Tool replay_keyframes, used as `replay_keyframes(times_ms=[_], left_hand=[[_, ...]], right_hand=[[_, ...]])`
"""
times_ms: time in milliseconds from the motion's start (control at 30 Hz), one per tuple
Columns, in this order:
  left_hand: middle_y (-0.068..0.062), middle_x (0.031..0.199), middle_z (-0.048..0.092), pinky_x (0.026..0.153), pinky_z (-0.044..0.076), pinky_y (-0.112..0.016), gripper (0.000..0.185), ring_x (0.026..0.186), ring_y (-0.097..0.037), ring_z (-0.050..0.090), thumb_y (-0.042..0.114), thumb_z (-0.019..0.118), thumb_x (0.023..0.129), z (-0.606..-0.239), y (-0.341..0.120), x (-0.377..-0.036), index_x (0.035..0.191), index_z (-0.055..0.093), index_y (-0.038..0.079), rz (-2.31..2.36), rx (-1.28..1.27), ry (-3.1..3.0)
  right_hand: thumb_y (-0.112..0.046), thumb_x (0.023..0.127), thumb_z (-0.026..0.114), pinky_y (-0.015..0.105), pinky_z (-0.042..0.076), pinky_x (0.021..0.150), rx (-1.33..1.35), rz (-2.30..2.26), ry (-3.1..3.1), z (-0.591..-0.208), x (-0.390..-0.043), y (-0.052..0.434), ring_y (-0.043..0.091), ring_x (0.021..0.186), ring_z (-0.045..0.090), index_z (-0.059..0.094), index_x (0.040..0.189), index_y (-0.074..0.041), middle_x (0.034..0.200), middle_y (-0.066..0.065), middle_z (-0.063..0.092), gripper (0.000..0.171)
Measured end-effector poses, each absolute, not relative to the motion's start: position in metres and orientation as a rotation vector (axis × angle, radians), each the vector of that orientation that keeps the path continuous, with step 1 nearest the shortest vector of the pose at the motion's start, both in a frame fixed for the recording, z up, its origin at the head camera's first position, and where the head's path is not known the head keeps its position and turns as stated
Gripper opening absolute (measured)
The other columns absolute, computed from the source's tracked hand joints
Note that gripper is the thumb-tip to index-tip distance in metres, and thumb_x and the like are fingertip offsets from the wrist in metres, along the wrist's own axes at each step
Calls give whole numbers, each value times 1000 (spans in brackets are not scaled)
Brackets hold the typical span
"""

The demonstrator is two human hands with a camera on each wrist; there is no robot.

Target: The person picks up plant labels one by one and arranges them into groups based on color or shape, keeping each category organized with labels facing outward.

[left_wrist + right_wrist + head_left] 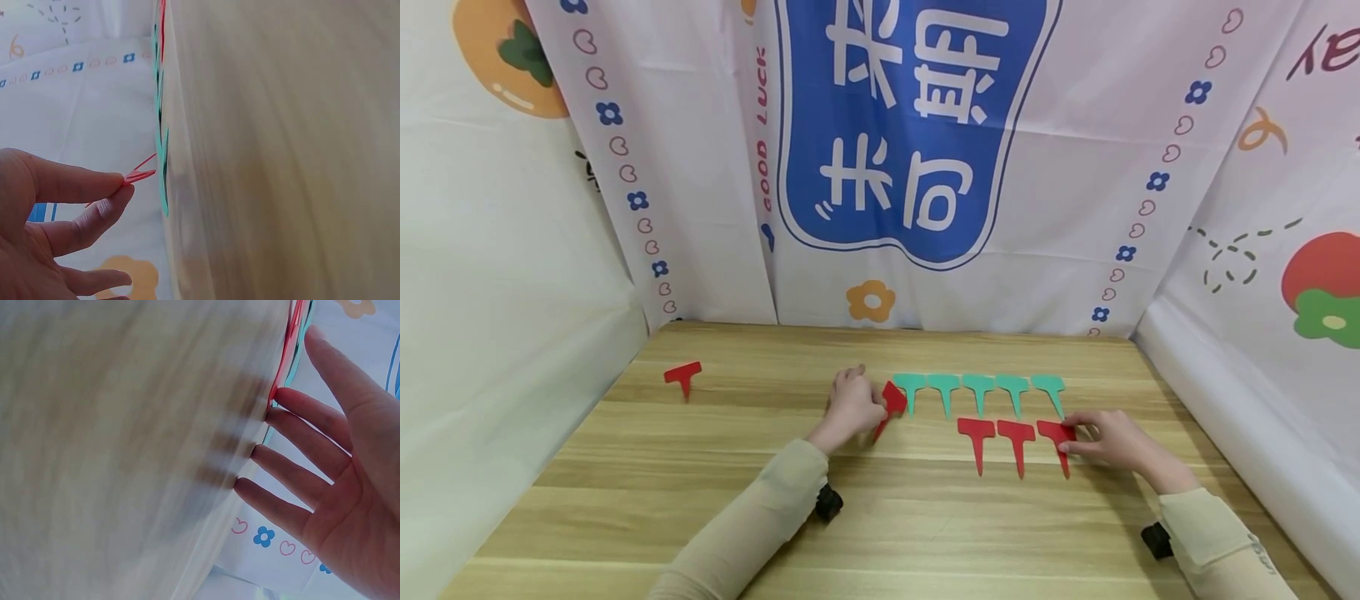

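Between thumb and forefinger, my left hand [852, 405] pinches a red T-shaped plant label [894, 398], its stem angled down toward the table. In the left wrist view that label [139, 177] is seen nearly edge-on, beside the green ones. My right hand [1108, 437], fingers spread and mostly straight in the right wrist view, touches the rightmost red label [1054, 432] of the front row. Two more red labels, one in the middle [1017, 432] and one at the left [976, 428], lie flat beside it. Behind them runs a row of several green T-shaped labels [979, 383].
Another red label [684, 374] lies alone at the far left of the wooden table [925, 533]. A printed white cloth [700, 208] hangs along the table's back edge, with white side panels left and right.
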State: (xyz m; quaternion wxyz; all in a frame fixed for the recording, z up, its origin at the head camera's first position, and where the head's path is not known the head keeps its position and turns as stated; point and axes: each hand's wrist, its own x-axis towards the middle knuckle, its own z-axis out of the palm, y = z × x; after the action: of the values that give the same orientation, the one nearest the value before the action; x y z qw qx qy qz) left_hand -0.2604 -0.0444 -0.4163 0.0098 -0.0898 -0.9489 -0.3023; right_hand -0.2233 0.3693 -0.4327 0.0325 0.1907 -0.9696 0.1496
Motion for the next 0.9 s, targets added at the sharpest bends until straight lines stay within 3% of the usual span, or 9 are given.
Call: replay_keyframes(times_ms=[400, 900], left_hand=[[-21, 141, 47, 107, 25, -63, 30, 136, -42, 28, 3, 61, 72, -417, -19, -256, 45, 54, 13, -901, -403, -2981], [-20, 146, 41, 112, 23, -57, 31, 135, -42, 30, 7, 64, 71, -420, 0, -250, 42, 54, 12, -865, -456, -3021]], right_hand=[[-44, 77, 74, 51, 50, 87, 592, 466, -2985, -432, -224, 369, 33, 101, 65, 70, 105, -9, 104, 11, 71, 45], [-42, 77, 75, 52, 49, 87, 586, 469, -2989, -431, -223, 368, 35, 102, 64, 70, 105, -9, 105, 11, 71, 43]])
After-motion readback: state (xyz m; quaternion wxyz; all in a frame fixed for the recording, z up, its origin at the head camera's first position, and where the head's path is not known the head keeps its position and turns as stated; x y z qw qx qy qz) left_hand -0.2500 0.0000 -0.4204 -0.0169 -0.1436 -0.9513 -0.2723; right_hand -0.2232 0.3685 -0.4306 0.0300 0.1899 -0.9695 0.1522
